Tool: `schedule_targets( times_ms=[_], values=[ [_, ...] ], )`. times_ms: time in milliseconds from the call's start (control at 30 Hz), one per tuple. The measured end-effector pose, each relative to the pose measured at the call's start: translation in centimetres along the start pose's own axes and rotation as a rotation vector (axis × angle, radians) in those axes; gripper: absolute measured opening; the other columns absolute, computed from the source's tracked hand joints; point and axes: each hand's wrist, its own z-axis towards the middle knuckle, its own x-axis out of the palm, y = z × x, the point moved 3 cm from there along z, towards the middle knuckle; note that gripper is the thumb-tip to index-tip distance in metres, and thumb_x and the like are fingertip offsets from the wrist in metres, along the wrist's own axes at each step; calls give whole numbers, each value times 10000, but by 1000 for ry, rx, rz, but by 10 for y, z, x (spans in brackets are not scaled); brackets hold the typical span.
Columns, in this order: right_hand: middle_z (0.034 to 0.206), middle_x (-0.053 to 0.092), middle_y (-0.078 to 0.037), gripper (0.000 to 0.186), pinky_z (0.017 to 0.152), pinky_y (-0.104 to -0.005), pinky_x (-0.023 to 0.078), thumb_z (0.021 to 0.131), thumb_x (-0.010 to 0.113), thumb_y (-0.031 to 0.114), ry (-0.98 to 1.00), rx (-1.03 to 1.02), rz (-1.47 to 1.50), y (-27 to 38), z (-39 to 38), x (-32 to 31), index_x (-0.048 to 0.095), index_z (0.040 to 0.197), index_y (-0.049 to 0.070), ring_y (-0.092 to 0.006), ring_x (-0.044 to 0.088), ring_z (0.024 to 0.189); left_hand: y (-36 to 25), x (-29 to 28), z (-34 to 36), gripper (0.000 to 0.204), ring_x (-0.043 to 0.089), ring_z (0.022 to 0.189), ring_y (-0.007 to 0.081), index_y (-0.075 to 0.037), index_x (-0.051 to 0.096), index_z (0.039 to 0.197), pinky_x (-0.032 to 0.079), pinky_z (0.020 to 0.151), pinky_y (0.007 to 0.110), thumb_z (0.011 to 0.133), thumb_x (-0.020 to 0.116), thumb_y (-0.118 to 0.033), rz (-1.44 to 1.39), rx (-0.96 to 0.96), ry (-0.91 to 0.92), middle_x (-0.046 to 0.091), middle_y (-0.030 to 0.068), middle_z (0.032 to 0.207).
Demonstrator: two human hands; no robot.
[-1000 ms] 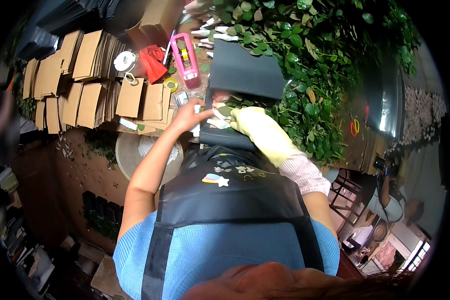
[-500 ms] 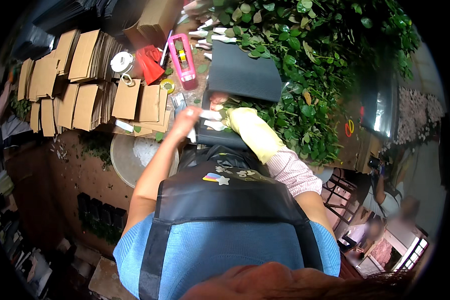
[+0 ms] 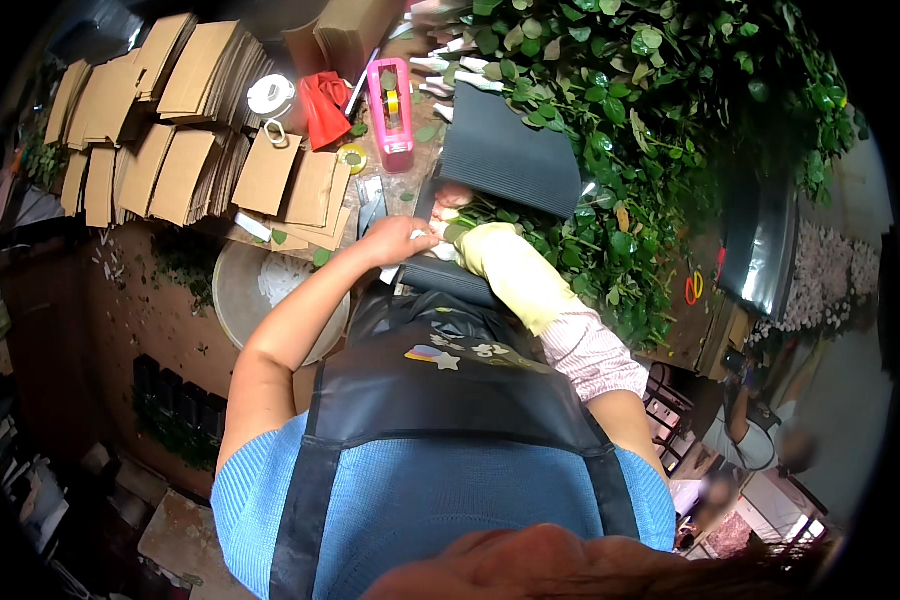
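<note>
My bare left hand point(image 3: 401, 240) is at the front of a dark grey corrugated sheet, fingers closed on a small white wrapper point(image 3: 432, 229) around flower heads. My right hand point(image 3: 478, 247), in a pale yellow glove with a striped sleeve, lies just right of it at the green stems, its fingertips largely hidden. Pale pink rose heads point(image 3: 452, 195) sit just above my hands, under a raised corrugated flap point(image 3: 510, 150). A metal ruler-like strip point(image 3: 371, 203) lies left of them.
Cardboard stacks point(image 3: 190, 90), a pink tape dispenser point(image 3: 393, 145), a red bag point(image 3: 325, 110) and a white lidded cup point(image 3: 269, 93) are on the table. Leafy stems point(image 3: 650, 120) pile at right. A basin point(image 3: 235, 290) stands below left. Other people are at the edges.
The view has shifted, raising the cardboard stacks in the picture. My left hand has moved rightward, closer to my gloved right hand at the white wrappers.
</note>
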Motion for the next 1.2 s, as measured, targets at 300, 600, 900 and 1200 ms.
schedule_targets(
  times_ms=[300, 600, 900, 1200],
  values=[
    [1182, 705, -208, 461, 970, -419, 520, 941, 623, 363, 42, 418, 472, 11, -11, -17, 619, 1348, 146, -360, 676, 1114, 87, 14, -71, 294, 590, 700, 132, -43, 685, 895, 478, 655, 315, 960, 682, -330, -1362, -233, -433, 652, 5, 764],
    [1153, 712, -203, 443, 960, -424, 523, 942, 620, 373, 39, 6, 6, 4, 14, -1, 638, 1305, 119, -355, 682, 1095, 59, -34, -135, 327, 690, 886, 303, -107, 730, 1021, 529, 807, 441, 931, 679, -417, 360, -236, -167, 742, 128, 939],
    [1141, 719, -184, 424, 950, -431, 525, 949, 617, 388, -20, -102, -124, -4, -1, -4, 659, 1254, 97, -336, 691, 1077, 14, 10, 23, 1011, 361, 1346, 397, -2, 331, 1383, 308, 1160, 439, 677, 925, -416, 1, 163, -166, 369, 224, 1378],
    [1050, 738, -144, 339, 887, -494, 529, 961, 597, 372, -182, -61, -49, -7, 20, 8, 647, 1123, 79, -334, 706, 1003, 10, 13, 16, 901, 217, 1477, 466, -122, 394, 1374, 224, 1214, 479, 694, 905, -420, 34, 184, -171, 238, 319, 1526]
  ],
)
